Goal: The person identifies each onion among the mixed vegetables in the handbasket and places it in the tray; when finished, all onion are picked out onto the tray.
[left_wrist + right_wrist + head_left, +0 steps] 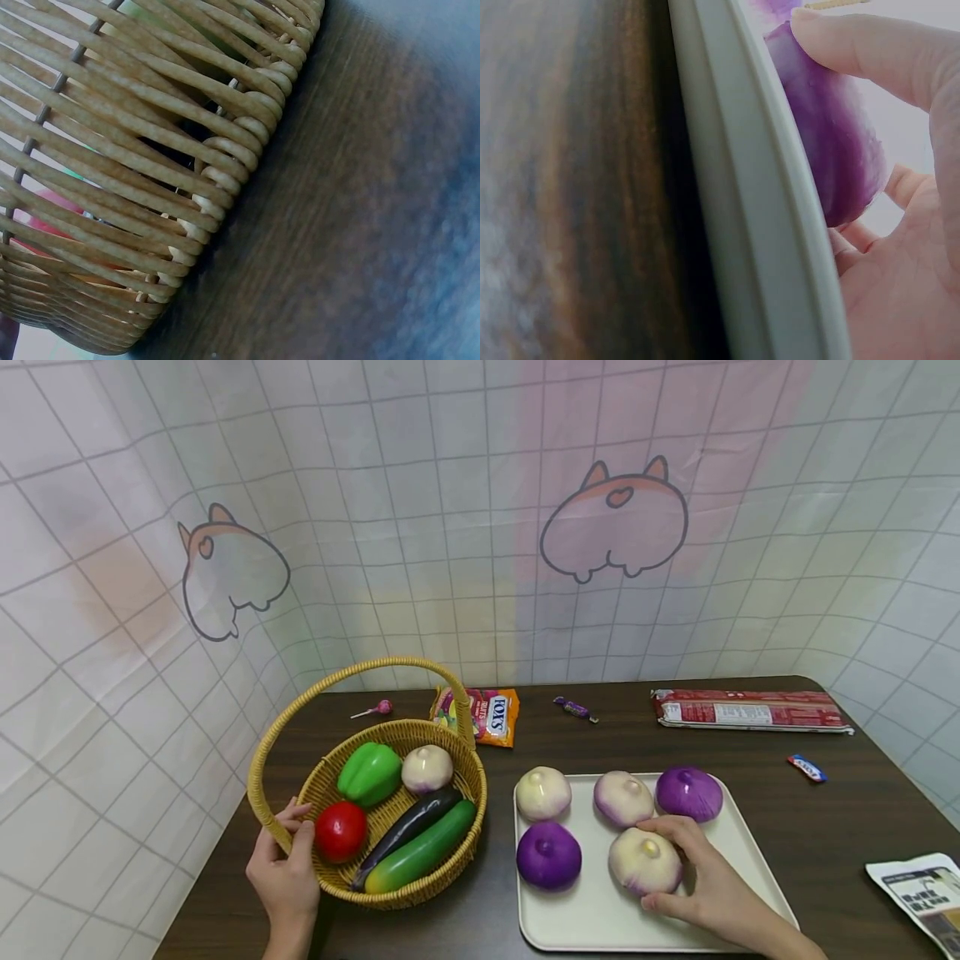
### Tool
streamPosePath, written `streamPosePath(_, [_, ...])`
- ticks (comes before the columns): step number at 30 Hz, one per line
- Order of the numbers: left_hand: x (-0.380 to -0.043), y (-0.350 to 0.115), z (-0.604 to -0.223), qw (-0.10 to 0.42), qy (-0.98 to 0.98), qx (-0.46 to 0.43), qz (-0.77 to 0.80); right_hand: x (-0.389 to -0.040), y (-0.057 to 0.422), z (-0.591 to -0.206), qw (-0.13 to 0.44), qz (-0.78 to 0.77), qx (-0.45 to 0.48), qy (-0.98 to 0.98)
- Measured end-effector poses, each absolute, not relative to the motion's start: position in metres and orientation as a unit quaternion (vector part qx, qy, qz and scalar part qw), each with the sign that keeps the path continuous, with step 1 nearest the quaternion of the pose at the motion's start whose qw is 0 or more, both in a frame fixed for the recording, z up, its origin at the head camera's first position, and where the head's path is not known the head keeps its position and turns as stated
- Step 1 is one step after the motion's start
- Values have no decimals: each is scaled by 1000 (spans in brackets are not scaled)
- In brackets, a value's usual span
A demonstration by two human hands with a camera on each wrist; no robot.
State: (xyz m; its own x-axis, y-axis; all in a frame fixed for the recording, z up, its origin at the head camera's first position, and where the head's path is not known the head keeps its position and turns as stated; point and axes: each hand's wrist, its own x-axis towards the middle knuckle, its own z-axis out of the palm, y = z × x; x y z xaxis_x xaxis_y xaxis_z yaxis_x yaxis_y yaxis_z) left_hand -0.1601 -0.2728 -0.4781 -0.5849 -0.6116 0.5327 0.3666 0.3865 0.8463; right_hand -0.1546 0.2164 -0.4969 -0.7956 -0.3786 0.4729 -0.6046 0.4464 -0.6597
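The woven basket [390, 897] stands on the left, and my left hand [287, 868] grips its left edge at the foot of the handle. Inside lie a red tomato-like vegetable [341, 832], a green bell pepper [370, 775], a white onion [427, 769], an eggplant [412, 828] and a green cucumber-like vegetable [423, 850]. In the head view, my right hand [701, 881] holds a white-and-purple onion [645, 862] between thumb and fingers, low over the cream tray [592, 927]. Around it on the tray are purple onions [549, 857] and paler onions [624, 799]. The basket's weave [150, 127] fills much of the left wrist view.
Behind the basket lie a lollipop [383, 707] and an orange candy bag [495, 717]. A purple wrapped candy [576, 709], a long red package [750, 710] and a small wrapped candy [807, 768] lie farther right. A printed packet [922, 893] sits at the right edge.
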Motion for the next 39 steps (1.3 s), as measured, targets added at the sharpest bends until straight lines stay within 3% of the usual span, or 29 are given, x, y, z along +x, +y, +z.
streamPosePath(29, [-159, -272, -476, 446, -696, 85, -556, -150, 221, -484, 105, 434, 264, -855])
streamPosePath(39, [-160, -273, -479, 456, -691, 73, -555, -150, 219, -461, 155, 469, 214, -842])
